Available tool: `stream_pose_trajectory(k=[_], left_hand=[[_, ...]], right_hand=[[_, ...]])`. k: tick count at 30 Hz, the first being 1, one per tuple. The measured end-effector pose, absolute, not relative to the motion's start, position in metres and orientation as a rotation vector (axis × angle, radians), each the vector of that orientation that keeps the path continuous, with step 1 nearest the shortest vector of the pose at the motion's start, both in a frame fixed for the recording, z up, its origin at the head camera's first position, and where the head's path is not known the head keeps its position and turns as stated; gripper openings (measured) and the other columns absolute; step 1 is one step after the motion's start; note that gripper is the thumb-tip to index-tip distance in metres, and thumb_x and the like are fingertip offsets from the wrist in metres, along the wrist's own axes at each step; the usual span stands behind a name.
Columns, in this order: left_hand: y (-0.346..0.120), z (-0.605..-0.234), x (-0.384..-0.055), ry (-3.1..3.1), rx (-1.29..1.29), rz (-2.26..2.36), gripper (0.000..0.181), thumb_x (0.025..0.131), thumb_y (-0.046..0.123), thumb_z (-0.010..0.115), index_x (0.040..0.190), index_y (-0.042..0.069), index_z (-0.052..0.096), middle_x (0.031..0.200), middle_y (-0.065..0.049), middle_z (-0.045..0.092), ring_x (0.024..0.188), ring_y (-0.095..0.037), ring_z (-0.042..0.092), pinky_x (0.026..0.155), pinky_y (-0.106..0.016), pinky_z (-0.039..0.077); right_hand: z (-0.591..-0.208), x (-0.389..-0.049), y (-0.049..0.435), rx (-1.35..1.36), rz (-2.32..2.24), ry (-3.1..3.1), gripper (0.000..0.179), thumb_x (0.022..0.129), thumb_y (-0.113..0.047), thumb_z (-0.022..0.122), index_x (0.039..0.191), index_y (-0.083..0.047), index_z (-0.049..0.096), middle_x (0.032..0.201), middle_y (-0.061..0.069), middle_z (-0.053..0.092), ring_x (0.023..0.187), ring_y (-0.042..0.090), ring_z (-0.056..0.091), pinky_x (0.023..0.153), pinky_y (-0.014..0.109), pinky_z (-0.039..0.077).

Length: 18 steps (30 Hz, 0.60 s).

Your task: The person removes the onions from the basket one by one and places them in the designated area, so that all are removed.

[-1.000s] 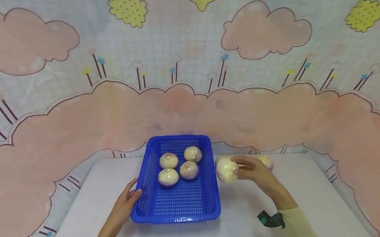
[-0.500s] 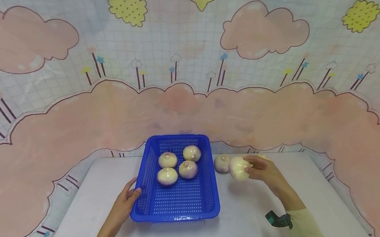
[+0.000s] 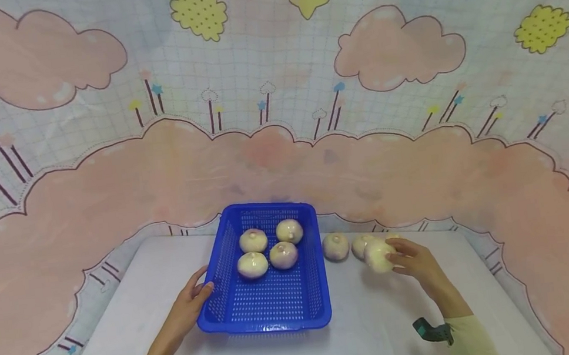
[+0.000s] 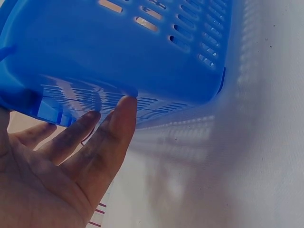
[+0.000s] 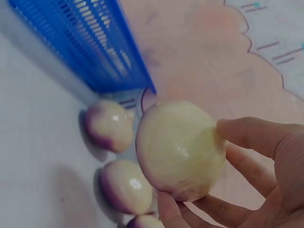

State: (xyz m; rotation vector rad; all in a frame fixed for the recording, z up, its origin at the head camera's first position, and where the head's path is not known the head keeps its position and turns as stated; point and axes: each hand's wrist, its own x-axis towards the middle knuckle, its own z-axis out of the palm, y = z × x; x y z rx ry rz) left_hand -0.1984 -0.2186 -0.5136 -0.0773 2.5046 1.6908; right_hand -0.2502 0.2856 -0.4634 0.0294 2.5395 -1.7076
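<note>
My left hand grips the left side of a blue plastic basket, thumb at the rim. In the left wrist view its fingers lie along the perforated outer wall. Several pale, purple-tinged onions sit toward the far end of the basket. To its right, my right hand holds another onion between thumb and fingers, raised above the table. Beneath and behind it, an onion sits beside the basket, with a second onion further right. A third is mostly hidden by the hand.
The white table extends in front of the basket and to both sides. A cloth backdrop printed with clouds and stars rises right behind the table's far edge. A black wrist device is on each forearm.
My right hand has moved right with the onion, away from the basket's right edge, uncovering onions on the table behind it. My left hand and the basket have stayed in place.
</note>
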Motion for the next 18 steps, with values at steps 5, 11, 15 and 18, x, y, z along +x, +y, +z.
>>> stream_pose_trajectory(k=[5, 11, 15, 18], left_hand=[[-0.218, -0.516, -0.198, 2.519, -0.071, 1.682, 0.065, 0.104, 0.042, 0.045, 0.156, 0.014, 0.020, 0.146, -0.031, 0.045, 0.127, -0.047, 0.053, 0.102, -0.059, 0.046], [-0.218, -0.515, -0.197, 2.518, -0.080, 1.680, 0.066, 0.103, 0.043, 0.045, 0.157, 0.015, 0.019, 0.147, -0.031, 0.044, 0.128, -0.048, 0.052, 0.102, -0.060, 0.045], [-0.218, -0.515, -0.198, 2.527, -0.080, 1.664, 0.067, 0.103, 0.044, 0.045, 0.157, 0.015, 0.018, 0.147, -0.031, 0.043, 0.129, -0.048, 0.051, 0.103, -0.061, 0.044], [-0.218, -0.516, -0.198, 2.529, -0.074, 1.656, 0.067, 0.103, 0.044, 0.044, 0.157, 0.014, 0.017, 0.148, -0.032, 0.042, 0.129, -0.049, 0.050, 0.102, -0.061, 0.044]], right_hand=[[-0.468, -0.250, 0.299, 0.137, -1.717, 2.551, 0.056, 0.096, -0.023, 0.063, 0.145, -0.002, 0.044, 0.150, 0.028, 0.040, 0.130, 0.037, 0.052, 0.093, 0.033, 0.055], [-0.479, -0.250, 0.311, 0.208, -1.719, 2.559, 0.057, 0.097, -0.025, 0.061, 0.146, -0.002, 0.042, 0.149, 0.030, 0.040, 0.132, 0.041, 0.049, 0.097, 0.038, 0.054], [-0.486, -0.249, 0.318, 0.258, -1.719, 2.546, 0.057, 0.098, -0.025, 0.060, 0.146, -0.002, 0.041, 0.149, 0.031, 0.040, 0.134, 0.044, 0.046, 0.099, 0.042, 0.052], [-0.491, -0.248, 0.322, 0.298, -1.719, 2.527, 0.058, 0.098, -0.026, 0.060, 0.147, -0.002, 0.040, 0.150, 0.031, 0.037, 0.136, 0.046, 0.044, 0.100, 0.044, 0.051]])
